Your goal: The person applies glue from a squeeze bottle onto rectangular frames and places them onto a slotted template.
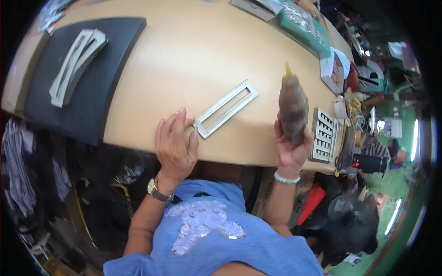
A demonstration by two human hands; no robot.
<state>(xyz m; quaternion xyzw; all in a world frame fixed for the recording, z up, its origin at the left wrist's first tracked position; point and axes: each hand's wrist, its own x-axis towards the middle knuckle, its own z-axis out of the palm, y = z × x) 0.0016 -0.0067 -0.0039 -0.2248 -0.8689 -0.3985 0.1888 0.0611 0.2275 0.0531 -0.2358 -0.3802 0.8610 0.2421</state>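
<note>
A pale rectangular frame point(225, 108) with a long slot lies slantwise on the wooden table. My left hand point(176, 142) rests at its lower left end, the fingertips touching or very near its corner. Above the table to the right, my right hand point(293, 142) grips the lower part of a brown bottle point(293, 108), which is blurred. The bottle stands upright in my grip, its yellowish nozzle pointing away from me. Several similar frames point(76, 64) are stacked loosely on a black board at the left.
A slotted metal piece point(323, 135) lies at the right table edge, near a black cylinder point(370, 163). A green tray point(305, 28) of small parts and a white box point(331, 73) stand at the far right. Another person's hand point(309, 6) shows beyond the tray.
</note>
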